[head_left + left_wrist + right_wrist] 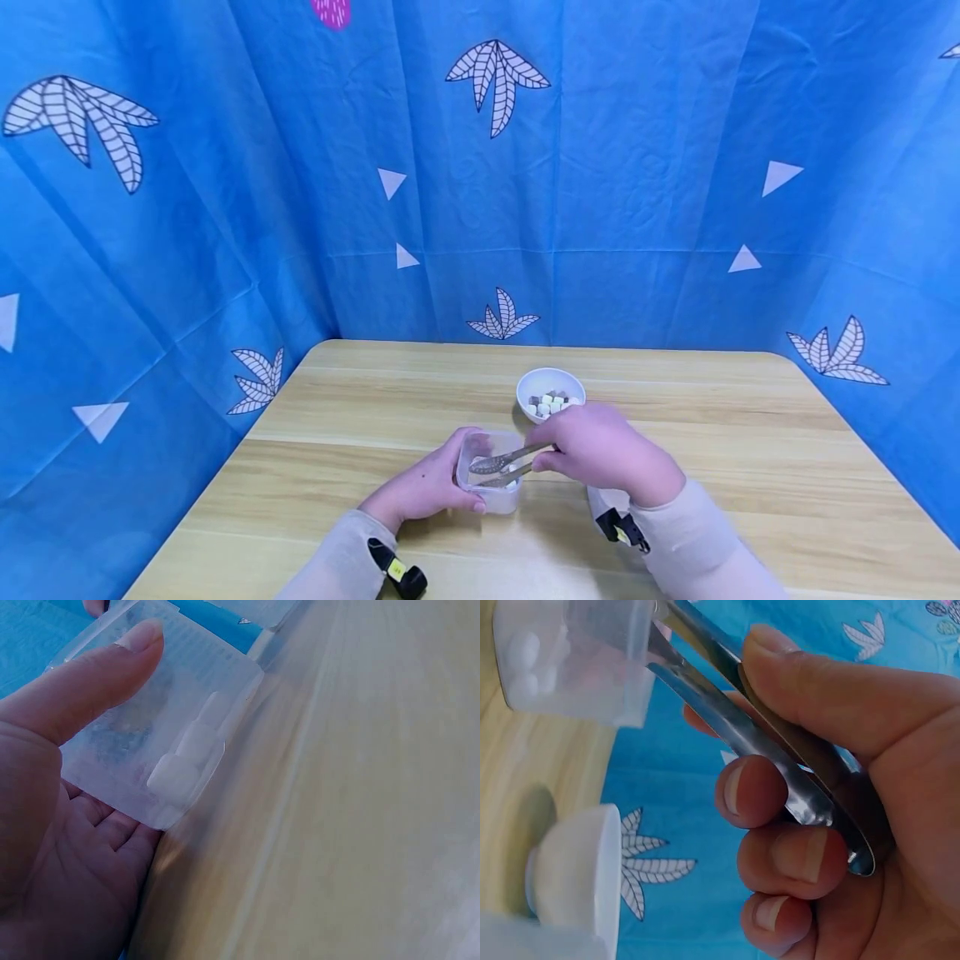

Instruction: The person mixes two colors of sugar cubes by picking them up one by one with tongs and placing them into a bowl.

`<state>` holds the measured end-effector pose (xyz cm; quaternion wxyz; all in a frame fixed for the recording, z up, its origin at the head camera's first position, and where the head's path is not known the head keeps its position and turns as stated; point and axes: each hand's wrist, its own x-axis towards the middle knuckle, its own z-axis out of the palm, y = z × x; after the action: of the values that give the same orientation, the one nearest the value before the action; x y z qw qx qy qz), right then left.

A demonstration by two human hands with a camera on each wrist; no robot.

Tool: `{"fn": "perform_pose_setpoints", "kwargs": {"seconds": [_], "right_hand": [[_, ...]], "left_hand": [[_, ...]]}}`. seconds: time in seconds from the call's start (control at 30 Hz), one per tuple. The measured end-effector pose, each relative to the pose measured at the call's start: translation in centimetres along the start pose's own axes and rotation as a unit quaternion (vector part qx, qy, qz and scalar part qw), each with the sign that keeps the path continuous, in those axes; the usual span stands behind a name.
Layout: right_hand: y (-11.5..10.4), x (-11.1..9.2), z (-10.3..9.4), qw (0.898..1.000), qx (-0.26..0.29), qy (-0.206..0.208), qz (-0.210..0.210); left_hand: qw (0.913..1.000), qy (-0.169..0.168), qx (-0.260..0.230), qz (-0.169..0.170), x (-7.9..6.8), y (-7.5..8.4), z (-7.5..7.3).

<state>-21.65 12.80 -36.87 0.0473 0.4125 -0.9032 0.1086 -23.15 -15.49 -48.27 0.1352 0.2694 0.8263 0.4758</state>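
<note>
My left hand [435,483] grips a translucent plastic container [501,502] by its side, thumb on the near wall. Through its wall in the left wrist view, several white cube-like pieces [180,772] show at the bottom. In the right hand [600,450] I hold metal tongs [757,742], fingers curled round them near the closed end. The tongs' two tips reach into the container, apart from each other; whether they touch a piece cannot be told. Behind the right hand stands a white bowl [531,382] with several white and brownish small cubes [546,403].
A second translucent container [597,502] sits partly hidden beneath my right forearm. The wooden table [405,375] carries everything, and a blue patterned curtain [637,167] hangs behind it and at both sides.
</note>
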Motion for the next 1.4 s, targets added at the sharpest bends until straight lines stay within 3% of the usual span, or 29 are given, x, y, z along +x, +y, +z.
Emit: {"fn": "perform_pose_setpoints", "kwargs": {"seconds": [0.2,0.4,0.7,1.2,1.4], "right_hand": [[-1.0,0.5,0.7,1.000,-0.025,-0.006,-0.009],[-2.2,1.0,1.3,0.997,-0.070,0.000,0.039],[-2.3,1.0,1.4,0.993,-0.074,0.018,0.095],[-1.7,0.8,1.3,0.993,-0.077,0.053,0.072],[-1.4,0.6,1.2,0.993,-0.086,0.042,0.065]], "left_hand": [[1.0000,0.000,-0.003,0.004,0.0,0.0,0.0],[0.9999,0.001,-0.010,-0.008,-0.2,0.0,0.0],[0.9996,-0.007,-0.025,-0.015,-0.1,0.1,0.0],[0.9997,-0.003,-0.014,-0.019,-0.1,0.4,0.0],[0.9994,-0.004,-0.024,-0.026,-0.1,0.4,0.0]]}}
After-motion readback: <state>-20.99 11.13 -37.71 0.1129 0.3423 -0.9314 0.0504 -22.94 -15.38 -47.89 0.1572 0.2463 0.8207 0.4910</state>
